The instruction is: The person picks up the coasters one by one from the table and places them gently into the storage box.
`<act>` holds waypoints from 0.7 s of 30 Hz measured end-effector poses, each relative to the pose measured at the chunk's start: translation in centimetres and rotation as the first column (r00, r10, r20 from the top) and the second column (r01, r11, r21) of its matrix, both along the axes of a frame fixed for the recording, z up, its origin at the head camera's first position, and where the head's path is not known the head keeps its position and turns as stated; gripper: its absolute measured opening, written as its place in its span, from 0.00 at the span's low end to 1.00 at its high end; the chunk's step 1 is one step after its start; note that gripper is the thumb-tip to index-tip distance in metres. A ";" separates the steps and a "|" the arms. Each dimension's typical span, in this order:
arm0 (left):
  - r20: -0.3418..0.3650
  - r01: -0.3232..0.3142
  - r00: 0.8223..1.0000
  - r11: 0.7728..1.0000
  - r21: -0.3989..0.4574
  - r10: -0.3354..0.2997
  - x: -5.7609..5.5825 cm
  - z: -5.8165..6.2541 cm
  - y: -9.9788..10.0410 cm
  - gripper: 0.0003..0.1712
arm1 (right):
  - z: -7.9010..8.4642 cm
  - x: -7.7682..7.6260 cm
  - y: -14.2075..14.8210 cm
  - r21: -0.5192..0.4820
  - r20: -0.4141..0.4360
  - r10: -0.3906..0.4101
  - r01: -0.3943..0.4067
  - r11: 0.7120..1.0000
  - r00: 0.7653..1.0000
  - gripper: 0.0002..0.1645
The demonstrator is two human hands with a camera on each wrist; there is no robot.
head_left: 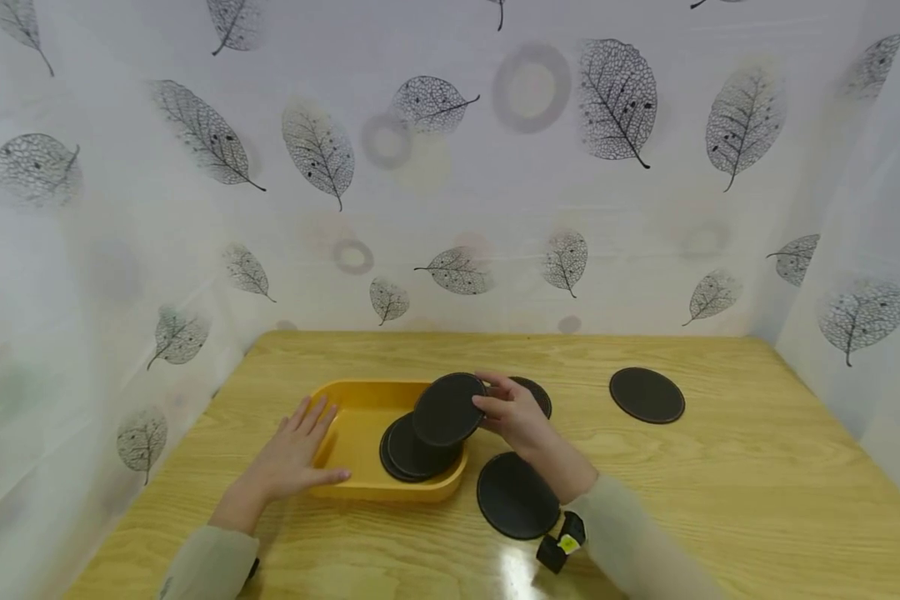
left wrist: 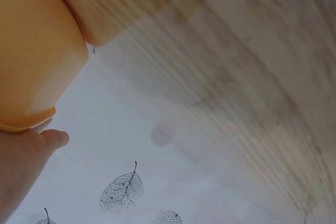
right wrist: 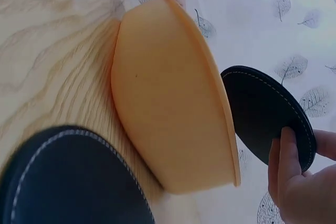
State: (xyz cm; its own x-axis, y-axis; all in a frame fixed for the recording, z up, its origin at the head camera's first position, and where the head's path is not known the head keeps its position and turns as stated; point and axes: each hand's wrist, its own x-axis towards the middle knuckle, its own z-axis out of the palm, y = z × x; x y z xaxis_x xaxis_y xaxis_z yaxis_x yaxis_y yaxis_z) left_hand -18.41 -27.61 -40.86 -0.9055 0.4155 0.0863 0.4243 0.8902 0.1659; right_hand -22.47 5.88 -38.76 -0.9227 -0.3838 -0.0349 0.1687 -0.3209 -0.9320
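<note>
The held disc, dark with pale stitching along its edge, is tilted above the right end of the yellow tray. The right hand pinches it by its right edge, fingers on one face and thumb apparently on the other. The step in hand looks like moving this single disc across the tray's right rim; whether it is going in or coming out cannot be told. Either way, the next move seems to call for keeping the pinch firm and the disc's lower edge clear of the rim.

Below it, at the right of the tray, an upper disc lies partly over a lower disc. At the tray's left end, the left hand rests with its fingers straight and spread, thumb along the near rim, probably steadying it.

To the right, on the wooden table, are a near disc, a half-hidden disc behind the right hand, and a far-right disc.

No brand or writing is readable on discs or tray; the yellow patch on the black wrist device is too small to read. The far curtain bears only printed leaves and rings.
</note>
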 end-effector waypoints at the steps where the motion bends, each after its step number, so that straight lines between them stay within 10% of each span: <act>1: -0.002 0.000 1.000 1.000 -0.002 0.000 0.0 0.0 0.0 0.56 | 0.0 0.0 -0.3 -0.008 -0.001 0.001 -0.001 1.000 1.000 0.31; 21: -0.019 -0.014 1.000 1.000 -0.002 0.014 0.0 -0.3 0.1 0.54 | 0.3 0.5 -3.2 -0.035 -0.018 0.052 -0.053 0.998 0.998 0.32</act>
State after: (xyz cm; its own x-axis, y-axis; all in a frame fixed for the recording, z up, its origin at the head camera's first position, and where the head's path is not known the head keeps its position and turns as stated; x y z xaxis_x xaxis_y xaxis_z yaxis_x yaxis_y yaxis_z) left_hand -18.44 -27.52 -41.15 -0.9095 0.4027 0.1032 0.4147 0.8964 0.1563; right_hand -22.01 2.72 -38.49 -0.9016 -0.4325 -0.0048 0.1703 -0.3447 -0.9231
